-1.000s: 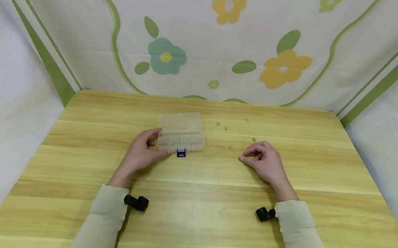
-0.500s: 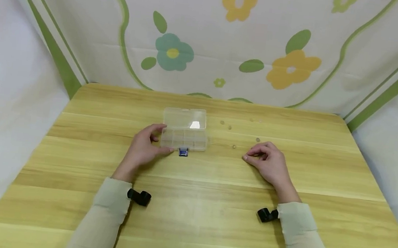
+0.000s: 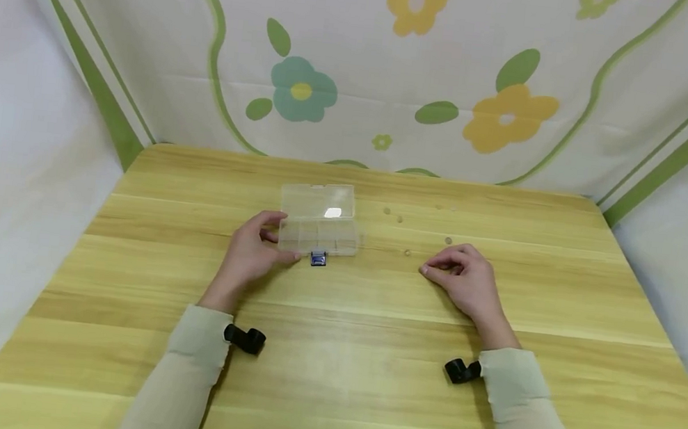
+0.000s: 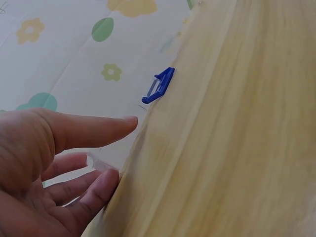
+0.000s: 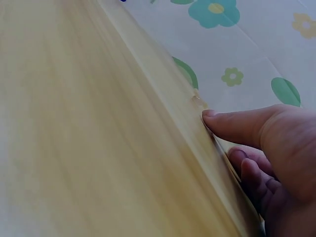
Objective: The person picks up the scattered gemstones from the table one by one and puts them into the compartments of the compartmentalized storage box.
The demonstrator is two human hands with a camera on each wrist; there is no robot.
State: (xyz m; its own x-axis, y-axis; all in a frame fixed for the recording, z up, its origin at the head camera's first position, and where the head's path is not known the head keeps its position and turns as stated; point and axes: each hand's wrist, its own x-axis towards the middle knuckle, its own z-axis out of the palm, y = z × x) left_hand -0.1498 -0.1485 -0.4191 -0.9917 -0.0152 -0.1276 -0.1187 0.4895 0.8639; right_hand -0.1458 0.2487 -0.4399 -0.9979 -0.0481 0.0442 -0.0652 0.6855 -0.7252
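Evidently unfinished: saw, near right, the right hand point(image 3: 462, 277) with thumb meeting finger, hold impossible to tell; near left, the left hand point(image 3: 251, 244) gripping the clear plastic compartment box point(image 3: 340, 248), already open; farther right, small translucent round pieces point(image 3: 448, 240) yet loose. Caught the blue plastic latch point(image 4: 165, 84) in profile only from the left wrist, the compartments point(image 3: 309, 234) only from the head.

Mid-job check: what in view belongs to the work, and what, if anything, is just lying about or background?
Seemingly part of the job:
clear divided box, lid open, left hand gripping its left end
blue latch at the box's front
small round pieces near the right hand

Background, not work items:
wooden table
floral cloth
black wrist cameras
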